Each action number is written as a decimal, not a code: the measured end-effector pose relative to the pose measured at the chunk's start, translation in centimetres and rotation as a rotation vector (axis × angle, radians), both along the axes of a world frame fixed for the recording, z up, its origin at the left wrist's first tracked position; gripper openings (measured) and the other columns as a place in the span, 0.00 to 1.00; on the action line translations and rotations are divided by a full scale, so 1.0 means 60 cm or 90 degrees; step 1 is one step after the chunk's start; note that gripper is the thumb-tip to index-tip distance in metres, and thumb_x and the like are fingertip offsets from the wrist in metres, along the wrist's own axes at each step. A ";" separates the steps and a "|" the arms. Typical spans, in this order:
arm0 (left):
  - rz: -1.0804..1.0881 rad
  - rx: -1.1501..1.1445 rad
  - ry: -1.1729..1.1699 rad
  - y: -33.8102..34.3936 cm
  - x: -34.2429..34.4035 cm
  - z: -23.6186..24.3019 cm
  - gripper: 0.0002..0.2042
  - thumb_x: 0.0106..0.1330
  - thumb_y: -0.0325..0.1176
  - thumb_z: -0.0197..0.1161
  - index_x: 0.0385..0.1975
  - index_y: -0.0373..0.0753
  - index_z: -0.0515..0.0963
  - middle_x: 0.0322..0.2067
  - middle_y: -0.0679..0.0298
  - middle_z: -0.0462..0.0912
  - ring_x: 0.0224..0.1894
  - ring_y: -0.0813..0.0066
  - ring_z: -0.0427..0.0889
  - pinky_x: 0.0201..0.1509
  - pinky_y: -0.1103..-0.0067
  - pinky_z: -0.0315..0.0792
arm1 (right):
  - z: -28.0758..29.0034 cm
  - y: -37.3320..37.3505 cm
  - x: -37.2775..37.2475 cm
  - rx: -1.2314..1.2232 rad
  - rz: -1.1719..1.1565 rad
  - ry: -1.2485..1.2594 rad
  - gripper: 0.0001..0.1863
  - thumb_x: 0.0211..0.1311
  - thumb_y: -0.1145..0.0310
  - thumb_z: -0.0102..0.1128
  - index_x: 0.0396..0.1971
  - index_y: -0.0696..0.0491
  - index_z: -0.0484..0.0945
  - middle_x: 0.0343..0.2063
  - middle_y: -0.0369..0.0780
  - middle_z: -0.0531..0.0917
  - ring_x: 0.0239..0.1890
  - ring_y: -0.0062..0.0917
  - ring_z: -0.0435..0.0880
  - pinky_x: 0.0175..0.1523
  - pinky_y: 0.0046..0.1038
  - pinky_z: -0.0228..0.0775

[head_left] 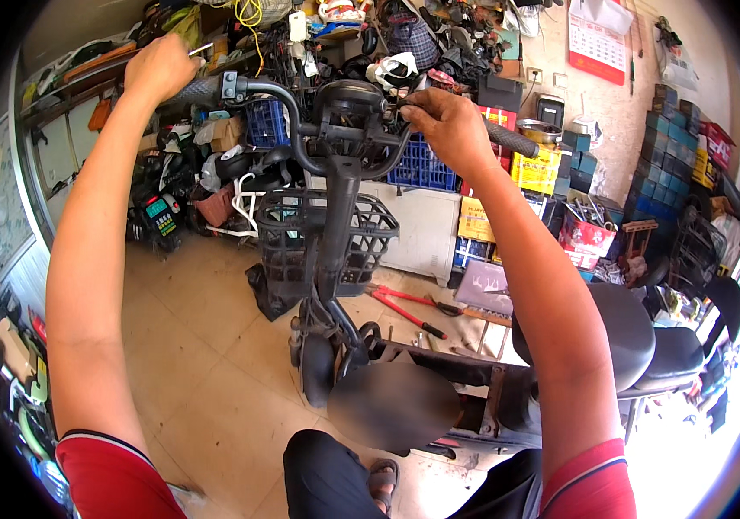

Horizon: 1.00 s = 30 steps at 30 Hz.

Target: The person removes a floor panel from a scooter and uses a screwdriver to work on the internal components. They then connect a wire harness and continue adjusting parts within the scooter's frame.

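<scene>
An electric scooter stands in front of me, with its black handlebar [293,130] turned toward me. My left hand [160,71] is closed above the left rubber grip [193,91]; a thin silvery metal rod [203,49] pokes out of the fist. Whether that hand also touches the grip I cannot tell. Beside the headlight housing [350,104], my right hand [450,128] is closed in a pinch at the bar's right side. Whatever lies between those fingertips is too small to make out. The right grip [511,138] extends past this hand. Below hangs a black basket [370,238].
Red-handled bolt cutters [409,311] and loose tools lie on the floor beside the scooter's bare frame [495,394]. Crowded shelves and blue crates [422,164] line the back. Stacked batteries [660,164] stand at the right, near a black seat [621,333].
</scene>
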State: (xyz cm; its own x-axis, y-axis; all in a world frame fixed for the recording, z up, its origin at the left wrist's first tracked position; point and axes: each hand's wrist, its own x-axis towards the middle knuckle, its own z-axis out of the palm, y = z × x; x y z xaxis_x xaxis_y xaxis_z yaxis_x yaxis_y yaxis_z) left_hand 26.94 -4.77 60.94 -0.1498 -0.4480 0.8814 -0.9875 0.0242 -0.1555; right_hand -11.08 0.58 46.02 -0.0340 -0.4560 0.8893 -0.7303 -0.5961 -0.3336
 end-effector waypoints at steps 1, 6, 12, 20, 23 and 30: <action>-0.001 -0.005 0.000 -0.001 -0.001 -0.001 0.18 0.63 0.47 0.63 0.40 0.36 0.84 0.42 0.48 0.86 0.47 0.47 0.83 0.51 0.59 0.76 | 0.000 -0.002 0.001 -0.005 -0.008 0.002 0.13 0.62 0.62 0.66 0.39 0.57 0.85 0.27 0.47 0.87 0.32 0.39 0.87 0.42 0.35 0.77; -0.005 0.004 0.001 0.005 -0.008 0.000 0.18 0.61 0.45 0.63 0.42 0.38 0.85 0.44 0.49 0.86 0.49 0.48 0.84 0.53 0.59 0.77 | 0.005 -0.025 -0.007 -0.015 0.001 -0.001 0.14 0.62 0.61 0.66 0.40 0.56 0.85 0.29 0.47 0.87 0.33 0.39 0.87 0.44 0.36 0.77; -0.015 -0.008 -0.006 0.003 -0.001 -0.005 0.18 0.62 0.46 0.63 0.41 0.37 0.85 0.41 0.47 0.86 0.47 0.47 0.84 0.51 0.58 0.77 | -0.006 -0.030 -0.009 0.036 0.042 -0.028 0.16 0.63 0.61 0.67 0.43 0.57 0.84 0.31 0.46 0.88 0.32 0.32 0.87 0.42 0.32 0.77; -0.025 -0.016 -0.015 -0.005 0.002 -0.001 0.18 0.63 0.46 0.62 0.41 0.38 0.85 0.39 0.47 0.86 0.45 0.46 0.84 0.50 0.59 0.77 | -0.005 -0.036 0.008 -0.013 0.003 -0.009 0.16 0.63 0.61 0.66 0.42 0.58 0.85 0.31 0.47 0.87 0.33 0.36 0.87 0.43 0.34 0.77; -0.028 -0.022 -0.017 -0.007 0.004 -0.001 0.18 0.63 0.46 0.62 0.40 0.38 0.85 0.39 0.46 0.86 0.45 0.46 0.84 0.50 0.59 0.77 | -0.005 -0.039 0.005 -0.033 -0.004 0.022 0.17 0.63 0.58 0.66 0.42 0.57 0.85 0.32 0.48 0.87 0.35 0.39 0.87 0.44 0.35 0.77; -0.035 -0.035 -0.017 -0.012 0.013 -0.003 0.18 0.63 0.46 0.62 0.41 0.37 0.85 0.39 0.46 0.86 0.45 0.46 0.84 0.50 0.58 0.77 | 0.004 -0.022 0.009 0.117 -0.085 0.033 0.33 0.68 0.40 0.55 0.37 0.61 0.84 0.31 0.54 0.85 0.38 0.47 0.86 0.48 0.42 0.75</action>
State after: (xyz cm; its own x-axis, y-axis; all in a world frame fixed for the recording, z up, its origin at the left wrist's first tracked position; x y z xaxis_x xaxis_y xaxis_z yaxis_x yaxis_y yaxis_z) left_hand 27.75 -5.49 60.78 -0.1969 -0.3888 0.9000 -0.9804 0.0690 -0.1847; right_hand -10.54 -0.72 46.27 -0.0616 -0.6047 0.7941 -0.8176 -0.4257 -0.3876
